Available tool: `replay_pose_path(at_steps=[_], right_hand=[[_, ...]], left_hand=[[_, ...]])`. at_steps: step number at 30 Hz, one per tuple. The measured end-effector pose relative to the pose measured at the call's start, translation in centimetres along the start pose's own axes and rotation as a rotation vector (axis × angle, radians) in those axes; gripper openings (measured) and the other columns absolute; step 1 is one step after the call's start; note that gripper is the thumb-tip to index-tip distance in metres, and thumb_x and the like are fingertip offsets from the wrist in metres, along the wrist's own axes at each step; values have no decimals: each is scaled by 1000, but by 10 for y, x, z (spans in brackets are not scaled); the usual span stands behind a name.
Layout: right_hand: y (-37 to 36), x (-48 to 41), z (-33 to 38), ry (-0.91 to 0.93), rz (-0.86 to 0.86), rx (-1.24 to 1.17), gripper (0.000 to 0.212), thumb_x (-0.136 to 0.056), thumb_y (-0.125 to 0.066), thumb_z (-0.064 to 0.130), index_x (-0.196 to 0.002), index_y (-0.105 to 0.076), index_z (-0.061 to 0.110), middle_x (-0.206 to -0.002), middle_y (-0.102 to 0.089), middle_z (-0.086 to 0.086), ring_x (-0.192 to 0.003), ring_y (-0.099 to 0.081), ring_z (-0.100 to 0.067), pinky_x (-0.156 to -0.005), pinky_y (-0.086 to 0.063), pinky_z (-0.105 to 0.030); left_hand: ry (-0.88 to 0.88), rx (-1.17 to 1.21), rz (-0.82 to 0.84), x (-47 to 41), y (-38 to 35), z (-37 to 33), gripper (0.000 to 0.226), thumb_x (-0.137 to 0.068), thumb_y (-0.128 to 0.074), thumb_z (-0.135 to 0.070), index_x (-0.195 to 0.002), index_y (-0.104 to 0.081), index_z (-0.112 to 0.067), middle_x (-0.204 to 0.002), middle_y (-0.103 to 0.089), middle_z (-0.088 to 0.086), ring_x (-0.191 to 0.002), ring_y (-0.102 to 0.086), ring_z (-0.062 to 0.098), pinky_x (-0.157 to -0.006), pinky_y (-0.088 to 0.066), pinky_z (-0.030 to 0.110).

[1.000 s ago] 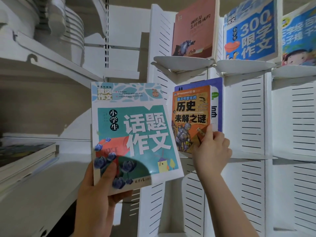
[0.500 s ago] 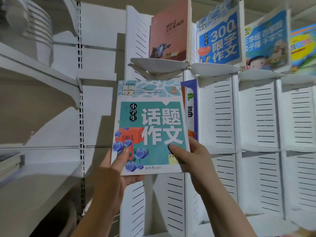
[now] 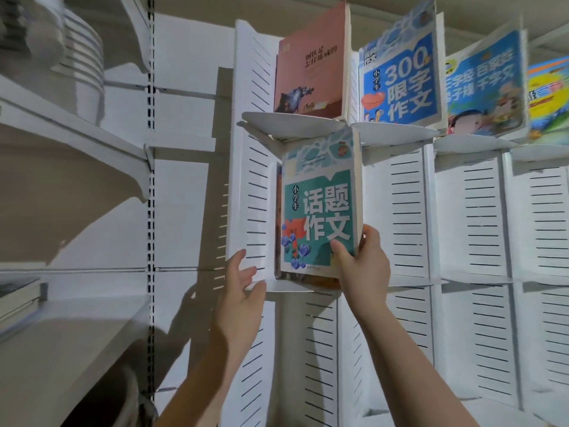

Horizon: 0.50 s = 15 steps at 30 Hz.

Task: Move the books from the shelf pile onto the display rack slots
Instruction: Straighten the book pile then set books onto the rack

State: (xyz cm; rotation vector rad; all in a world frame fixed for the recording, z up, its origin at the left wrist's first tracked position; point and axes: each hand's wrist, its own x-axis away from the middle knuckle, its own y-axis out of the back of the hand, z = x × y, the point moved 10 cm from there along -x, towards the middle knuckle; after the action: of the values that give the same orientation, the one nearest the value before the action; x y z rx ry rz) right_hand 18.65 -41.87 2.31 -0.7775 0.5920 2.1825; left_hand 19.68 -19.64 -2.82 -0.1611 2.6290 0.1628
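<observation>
While right hand [image 3: 361, 268] pinches teal book [image 3: 320, 208], left hand [image 3: 243, 292] spread near rack [image 3: 255, 192].

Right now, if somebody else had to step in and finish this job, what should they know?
Right hand: grips the teal book at its lower right corner, thumb on the cover.
Left hand: open, holds nothing, beside the rack's slotted panel.
Done: the teal book stands upright in a middle-row slot, in front of another book whose orange edge shows. The pink book and three more fill the row above.
Left: let go of the teal book, then bring more from the shelf pile on the left.
</observation>
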Motion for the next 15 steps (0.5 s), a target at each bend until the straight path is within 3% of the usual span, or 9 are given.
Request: replay_pose_path(at_steps=[3, 7, 10, 15], right_hand=[[-4, 2, -9, -6, -20, 6, 35, -89, -60, 25, -120, -46, 18, -111, -65, 1, -94, -63, -22, -77, -53, -39], [-16, 8, -15, 25, -61, -13, 58, -88, -57, 18, -139, -31, 27, -123, -60, 2, -107, -56, -24, -84, -52, -41], [-26, 16, -15, 2, -77, 63, 67, -89, -54, 10, -148, -25, 23, -135, -46, -5, -120, -40, -27, -100, -36, -40], [-24, 19, -12, -108, -24, 253, 69, -91, -51, 14, -150, -16, 21, -154, -23, -2, -133, -24, -29, -104, -27, -48]], left_hand=[[-6, -24, -15, -1, 0, 3, 47, -97, -45, -16, -138, -32, -34, -117, -50, -11, -108, -52, 13, -82, -41, 25], [9, -2, -13, -1, 1, 8, 43, -97, -45, -15, -135, -36, -33, -114, -51, -13, -106, -47, 7, -81, -34, 17], [25, 42, 21, 0, 2, 11, 44, -96, -45, -12, -134, -37, -32, -115, -53, -11, -107, -48, 6, -87, -31, 18], [64, 74, 71, 6, 13, 21, 36, -96, -46, -13, -126, -43, -33, -120, -53, -10, -108, -50, 5, -85, -35, 13]])
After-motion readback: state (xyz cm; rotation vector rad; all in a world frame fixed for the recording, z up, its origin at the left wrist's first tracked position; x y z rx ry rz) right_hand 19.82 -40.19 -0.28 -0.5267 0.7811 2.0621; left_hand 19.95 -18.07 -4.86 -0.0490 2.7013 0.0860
